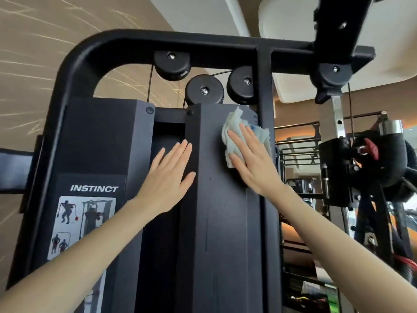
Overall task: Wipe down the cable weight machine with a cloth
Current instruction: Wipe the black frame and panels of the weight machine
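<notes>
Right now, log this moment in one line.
right hand presses cloth on upper panel | left hand flat beside it

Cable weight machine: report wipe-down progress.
Done: nothing visibly finished. In hand: the right hand presses the cloth flat near the top of the right shroud panel; the left hand rests flat beside it. Left, probably: the panel below, the pulleys and the INSTINCT panel.

A: Any writing on the machine [221, 222]?
B: One word, "INSTINCT", in white slanted capitals on a black label [93, 188] on its left panel [99, 136].
A: And the pale sticker [83, 224] just below it?
B: Drawn exercise figures, in black and red; any small print there is probably too blurred to read.
</notes>
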Available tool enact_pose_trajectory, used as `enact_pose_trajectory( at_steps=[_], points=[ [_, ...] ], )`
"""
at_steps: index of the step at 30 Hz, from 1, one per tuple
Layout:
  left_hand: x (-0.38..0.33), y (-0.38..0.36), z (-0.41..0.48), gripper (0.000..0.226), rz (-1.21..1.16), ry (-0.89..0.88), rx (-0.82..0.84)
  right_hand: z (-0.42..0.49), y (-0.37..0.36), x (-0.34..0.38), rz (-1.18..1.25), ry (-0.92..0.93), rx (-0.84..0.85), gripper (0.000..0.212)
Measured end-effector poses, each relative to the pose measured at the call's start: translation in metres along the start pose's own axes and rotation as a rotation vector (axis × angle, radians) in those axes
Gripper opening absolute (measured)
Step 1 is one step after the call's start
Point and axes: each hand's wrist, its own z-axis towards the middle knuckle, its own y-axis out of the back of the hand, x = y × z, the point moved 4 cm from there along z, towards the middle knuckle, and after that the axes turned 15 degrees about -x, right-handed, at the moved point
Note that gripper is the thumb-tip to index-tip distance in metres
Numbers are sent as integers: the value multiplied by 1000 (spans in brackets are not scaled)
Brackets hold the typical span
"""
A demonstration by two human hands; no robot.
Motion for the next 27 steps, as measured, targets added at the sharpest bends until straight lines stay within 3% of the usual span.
enact_pose_trajectory(
  at_steps=[5, 12, 22, 27],
  points=[
    [8, -20, 15, 71, 37, -69, 72, 52, -21, -26, -50, -101, 35, 55],
    [17, -42, 12, 65, -31, -135, 84, 99, -56, -18, -375, 56, 79, 66],
    [16, -49, -24, 72, -110, -106, 62, 12, -60, 9, -298, 280, 55, 52],
    [19, -52, -34, 73, -109, -108, 71, 51, -60, 3, -418, 55, 73, 62]
  ],
)
